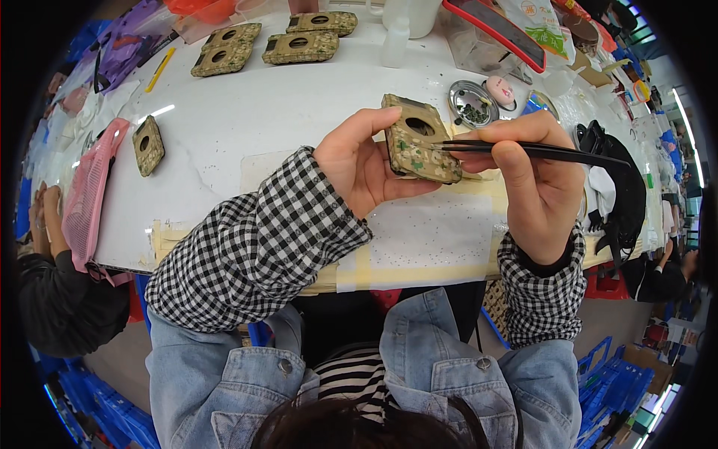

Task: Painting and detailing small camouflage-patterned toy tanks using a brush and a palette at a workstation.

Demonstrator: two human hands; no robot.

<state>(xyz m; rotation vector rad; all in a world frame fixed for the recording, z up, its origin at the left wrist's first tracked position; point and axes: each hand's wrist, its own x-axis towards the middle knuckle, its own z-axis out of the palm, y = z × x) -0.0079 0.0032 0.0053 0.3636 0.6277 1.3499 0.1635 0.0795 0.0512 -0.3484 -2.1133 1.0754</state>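
My left hand (357,159) is closed on a camouflage-patterned rectangular housing (407,156), tilted above the table, with the thumb on its upper left edge. The housing has a dark oval opening and a dark strip at its upper end. Between the thumb and fingers of my right hand (544,183) is a pair of black tweezers (557,152). The tweezer tips reach the housing's face just below the oval opening; whether they pinch a small part cannot be made out. Just beyond the right hand, a round metal dish (453,96) holds small dark pieces.
Several similar camouflage housings (301,47) lie at the back; another housing (149,146) lies left. A yellow cutter (160,69), white bottle (396,43) and red-edged phone (497,34) are farther off. White paper (419,251) with dark specks lies in front. A co-worker's arm (52,217) is at left.
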